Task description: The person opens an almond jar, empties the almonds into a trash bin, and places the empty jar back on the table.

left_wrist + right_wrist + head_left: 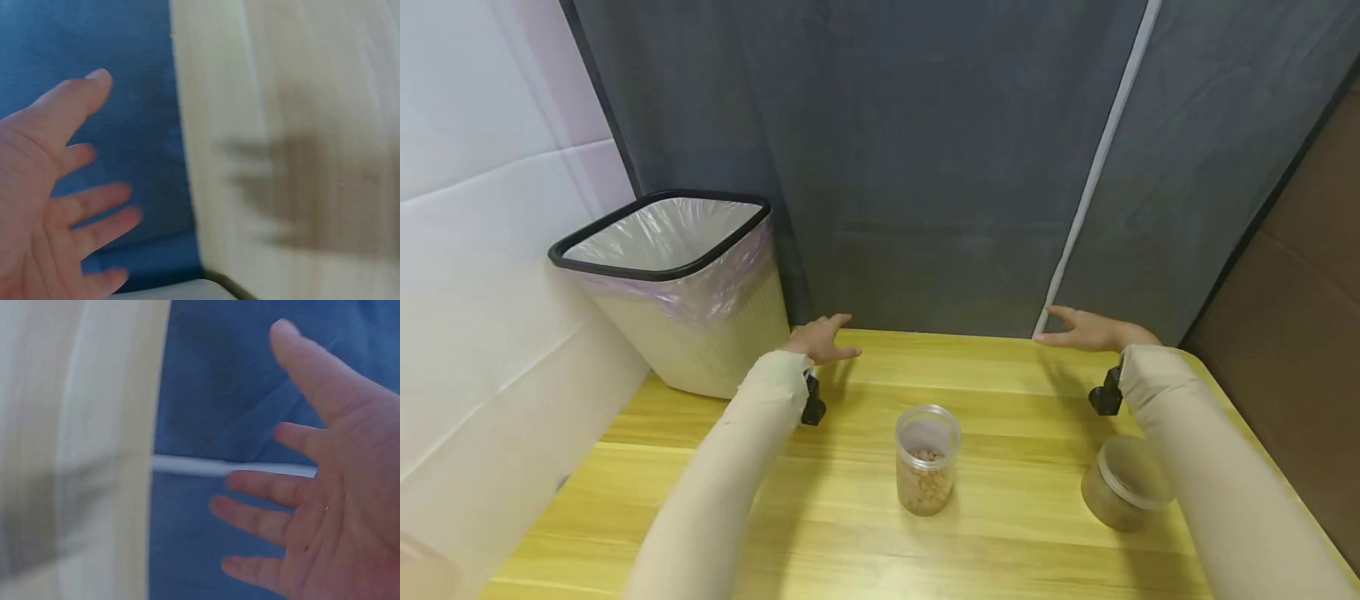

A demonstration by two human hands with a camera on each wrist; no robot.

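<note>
Both my hands hover over the far edge of the yellow wooden table (1000, 367), holding nothing. My left hand (822, 338) is spread with its fingers straight, near the bin; the left wrist view shows its empty palm (44, 206) against the dark curtain. Over at the far right my right hand (1086, 331) is also spread, its palm (337, 487) empty in the right wrist view. A clear open jar (927, 459) partly filled with tan round pieces stands upright at the table's middle. A second jar (1123, 484) with a whitish lid sits beside my right forearm.
A lined waste bin (679, 283) with a black rim stands at the table's far left corner. A dark curtain (925, 167) with a white seam (1093, 175) hangs behind the table. A white wall (475, 250) is on the left.
</note>
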